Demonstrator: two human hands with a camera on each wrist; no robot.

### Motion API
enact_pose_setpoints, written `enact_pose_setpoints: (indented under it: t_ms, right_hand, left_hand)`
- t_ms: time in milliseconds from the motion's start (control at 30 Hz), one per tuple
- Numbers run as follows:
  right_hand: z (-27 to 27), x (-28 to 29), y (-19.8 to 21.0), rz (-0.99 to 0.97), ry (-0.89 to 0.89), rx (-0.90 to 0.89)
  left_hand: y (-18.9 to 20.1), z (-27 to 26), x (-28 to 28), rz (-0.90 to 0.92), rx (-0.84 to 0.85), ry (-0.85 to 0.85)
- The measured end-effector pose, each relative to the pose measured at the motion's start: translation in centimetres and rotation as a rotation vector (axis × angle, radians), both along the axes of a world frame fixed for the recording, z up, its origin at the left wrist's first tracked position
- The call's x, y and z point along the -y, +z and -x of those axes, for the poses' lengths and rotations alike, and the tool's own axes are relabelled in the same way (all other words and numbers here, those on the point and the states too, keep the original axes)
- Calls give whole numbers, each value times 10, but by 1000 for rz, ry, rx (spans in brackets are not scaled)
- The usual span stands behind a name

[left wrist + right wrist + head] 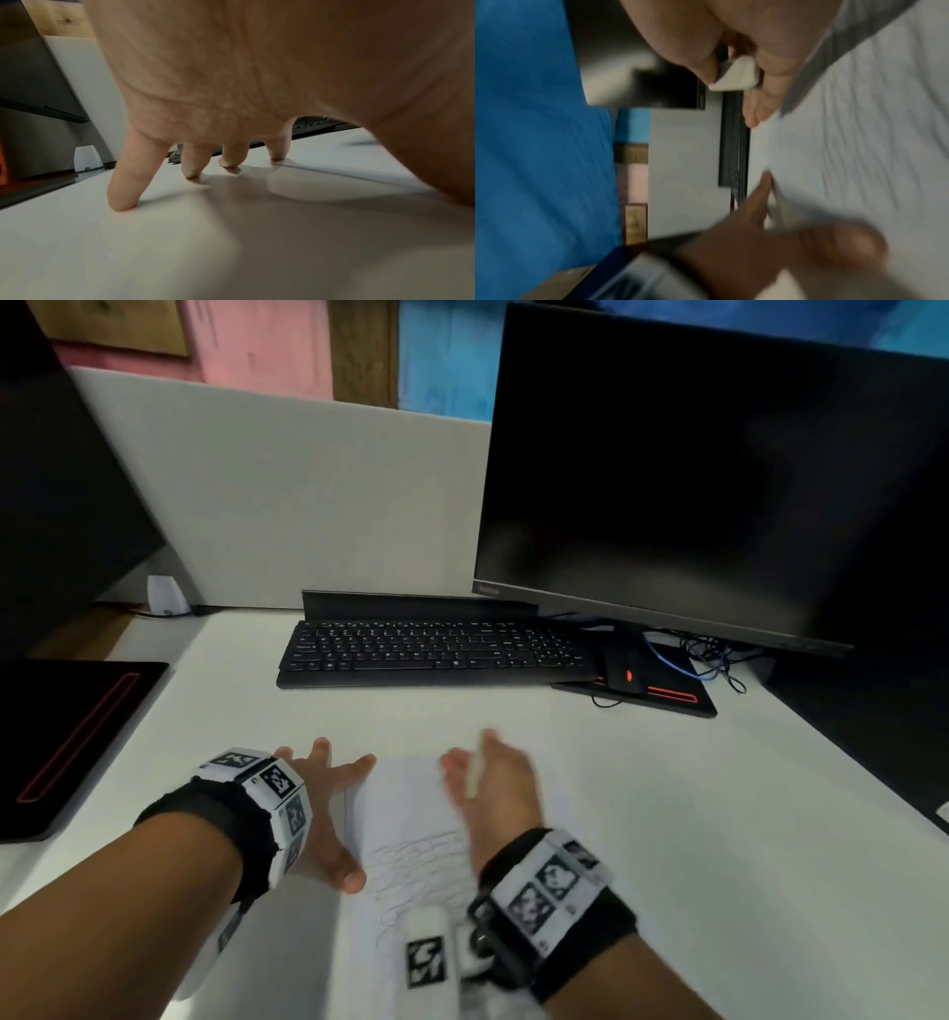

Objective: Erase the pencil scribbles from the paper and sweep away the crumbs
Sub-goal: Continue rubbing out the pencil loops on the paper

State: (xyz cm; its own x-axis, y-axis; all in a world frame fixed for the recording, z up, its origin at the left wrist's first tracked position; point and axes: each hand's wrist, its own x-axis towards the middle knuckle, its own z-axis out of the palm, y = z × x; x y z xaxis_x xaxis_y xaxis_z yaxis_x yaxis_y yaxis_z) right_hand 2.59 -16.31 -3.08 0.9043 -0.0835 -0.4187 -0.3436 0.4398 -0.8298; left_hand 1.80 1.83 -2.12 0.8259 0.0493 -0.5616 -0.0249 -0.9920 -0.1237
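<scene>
A white sheet of paper [405, 803] lies on the white desk in front of me, with grey pencil scribbles [416, 870] across its middle. My left hand [323, 803] is spread flat, its fingers [123, 194] pressing the desk at the sheet's left edge and the index tip on the paper's corner [295, 162]. Over the upper part of the sheet my right hand [482, 778] is motion-blurred. It pinches a white eraser [734, 76] between thumb and fingers. No crumbs can be made out.
A black keyboard [431, 652] lies just beyond the paper, with a mouse [624, 672] on a red-striped pad [667, 698] to its right. A large dark monitor [719, 480] stands behind. Another black pad [77, 737] lies at the left, and a grey partition [287, 505] closes the back.
</scene>
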Motion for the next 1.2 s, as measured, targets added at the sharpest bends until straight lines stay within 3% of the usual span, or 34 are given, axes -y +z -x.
enact_pose_setpoints:
  t_ms: [67, 133, 233, 333, 500, 600, 733, 800, 967, 1200]
  right_hand:
    - [17, -27, 0, -127, 176, -97]
    - [13, -25, -7, -176, 212, -210]
    - [-9, 17, -4, -27, 45, -141]
    - [-34, 62, 2, -75, -139, -103]
    - [-32, 61, 9, 289, -46, 27]
    - [-18, 40, 19, 479, 234, 149]
    - [-6, 13, 26, 955, 917, 250]
    - [-7, 2, 26, 1127, 1115, 250]
    - [-20, -16, 29, 1271, 1241, 275]
    - [-13, -27, 25, 1484, 1411, 433]
  left_hand:
    - [-5, 0, -1, -15, 35, -4]
    - [-7, 1, -3, -24, 53, -5]
    - [-3, 2, -2, -22, 12, 3]
    - [5, 4, 1, 6, -16, 22]
    - [16, 1, -2, 61, -6, 28]
    - [15, 5, 6, 47, 12, 19]
    - [10, 13, 20, 14, -3, -34]
    - [10, 12, 21, 2, 4, -81]
    - [12, 13, 16, 81, -4, -141]
    - [12, 11, 17, 58, -41, -147]
